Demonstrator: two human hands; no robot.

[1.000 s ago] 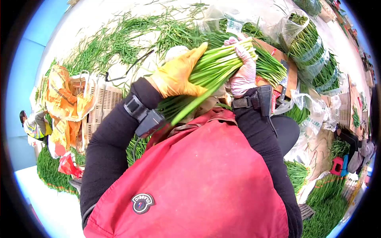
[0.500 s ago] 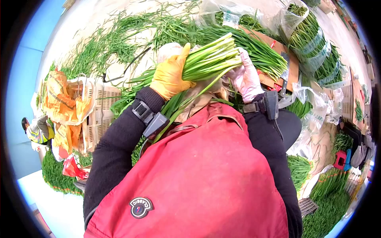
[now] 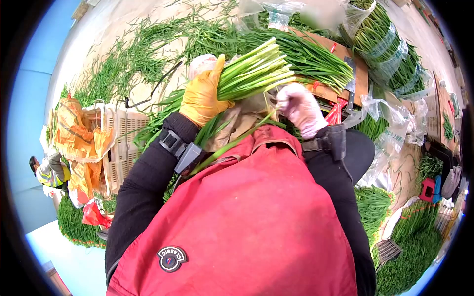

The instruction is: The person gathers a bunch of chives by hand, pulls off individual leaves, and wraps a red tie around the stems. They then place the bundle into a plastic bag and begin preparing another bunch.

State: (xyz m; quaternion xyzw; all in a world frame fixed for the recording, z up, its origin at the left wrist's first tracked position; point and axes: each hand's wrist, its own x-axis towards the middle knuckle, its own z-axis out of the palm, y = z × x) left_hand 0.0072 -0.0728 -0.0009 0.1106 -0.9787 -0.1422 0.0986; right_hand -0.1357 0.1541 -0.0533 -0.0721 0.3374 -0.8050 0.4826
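Note:
My left hand (image 3: 202, 96), in an orange glove, is wrapped round a bunch of garlic chives (image 3: 256, 71), thumb up along it. The pale cut ends point up and right, and the green leaves trail down to the left. Just right of those ends, my right hand (image 3: 301, 108) in a whitish-pink glove has its fingers curled in a pinch. Between its fingertips is the end of a loose chive stalk (image 3: 247, 130), which slants down left across the top of the red apron (image 3: 237, 212).
Another pile of chives (image 3: 316, 59) lies on a brown board (image 3: 363, 74) beside a knife (image 3: 351, 86). Loose leaves (image 3: 148, 49) cover the floor ahead. A crate (image 3: 128, 130) with orange sacking stands left; a plastic-wrapped bundle (image 3: 390, 49) lies right. A person (image 3: 52, 172) is far left.
My right hand has come away from the bunch's cut ends, moved down slightly and curled onto a loose stalk. My left hand, still round the bunch, has shifted a little left.

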